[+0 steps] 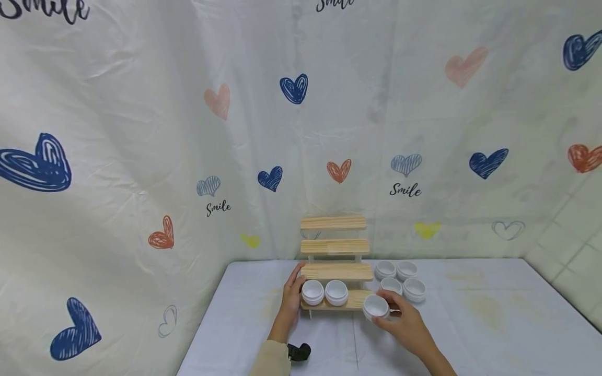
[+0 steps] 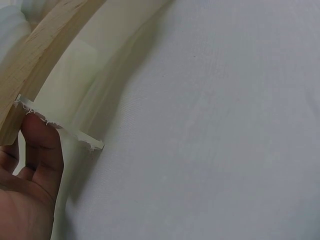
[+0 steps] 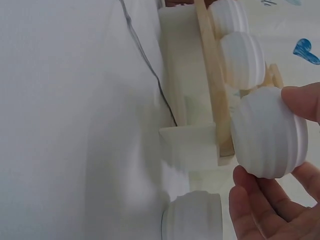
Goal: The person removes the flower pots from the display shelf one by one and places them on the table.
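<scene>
A tiered wooden display stand (image 1: 336, 271) with pale slats and white side supports stands on the table. Two small white ribbed bowls (image 1: 336, 293) sit side by side on its lowest shelf, toward the left. My left hand (image 1: 292, 295) grips the stand's left end; the left wrist view shows bent fingers (image 2: 44, 145) at the underside of the wooden board (image 2: 37, 50), by the white support. Between thumb and fingers, my right hand (image 1: 405, 321) pinches another small white bowl (image 3: 270, 132), at the right end of the lowest shelf.
Several more white bowls (image 1: 414, 290) stand in a cluster on the table, right of the stand. A white cloth (image 1: 470, 334) covers the table. Behind it hangs a curtain (image 1: 348, 130) printed with hearts. A dark strap device (image 1: 299, 352) is on the left wrist.
</scene>
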Tool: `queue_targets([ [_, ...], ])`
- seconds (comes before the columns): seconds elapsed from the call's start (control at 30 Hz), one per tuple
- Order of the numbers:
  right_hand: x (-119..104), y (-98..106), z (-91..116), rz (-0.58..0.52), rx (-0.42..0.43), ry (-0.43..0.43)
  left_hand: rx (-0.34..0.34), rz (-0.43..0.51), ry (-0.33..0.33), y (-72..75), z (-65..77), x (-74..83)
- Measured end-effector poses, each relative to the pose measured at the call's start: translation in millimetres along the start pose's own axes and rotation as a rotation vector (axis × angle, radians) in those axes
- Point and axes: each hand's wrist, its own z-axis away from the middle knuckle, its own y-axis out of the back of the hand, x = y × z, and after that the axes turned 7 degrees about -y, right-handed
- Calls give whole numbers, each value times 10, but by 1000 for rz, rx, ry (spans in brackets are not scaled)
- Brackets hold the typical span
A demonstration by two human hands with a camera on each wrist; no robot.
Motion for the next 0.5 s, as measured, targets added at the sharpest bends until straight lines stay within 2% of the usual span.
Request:
queue_targets([
  [0.27,23,73,24,20,18,-40,-4,1,3,8,8,0],
  [0.5,64,163,22,44,25,-38,3,-19,0,12,24,12],
])
